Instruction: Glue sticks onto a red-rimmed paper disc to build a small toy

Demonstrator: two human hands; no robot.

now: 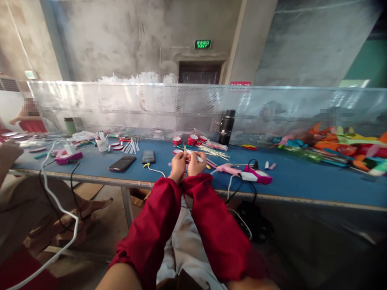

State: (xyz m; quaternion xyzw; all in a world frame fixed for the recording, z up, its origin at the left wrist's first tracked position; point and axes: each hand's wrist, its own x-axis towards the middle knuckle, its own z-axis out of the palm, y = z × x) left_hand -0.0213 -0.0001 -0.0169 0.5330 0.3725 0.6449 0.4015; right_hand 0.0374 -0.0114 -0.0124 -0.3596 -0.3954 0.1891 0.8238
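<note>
Close together over the table's front edge are my left hand (178, 164) and my right hand (196, 164), both with fingers closed in a pinch. A thin, upright, stick-like piece with a yellowish tip (185, 148) rises from my left fingertips. At my right fingers shows a small white piece (200, 159), too small to name. Just right of my hands lies a pink glue gun (229, 169), beside a magenta power strip (259, 175) with a white plug. Thin pale sticks (215, 152) and red patterned rolls (192, 140) lie behind my hands.
Left of my hands lie a dark phone (122, 163), a small black device (148, 156) on a cable, white sticks (130, 146) and a white cup (102, 144). A black thermos (226, 128) stands behind. Colourful pieces (344, 146) are heaped right. Another person's hand (10, 155) is far left.
</note>
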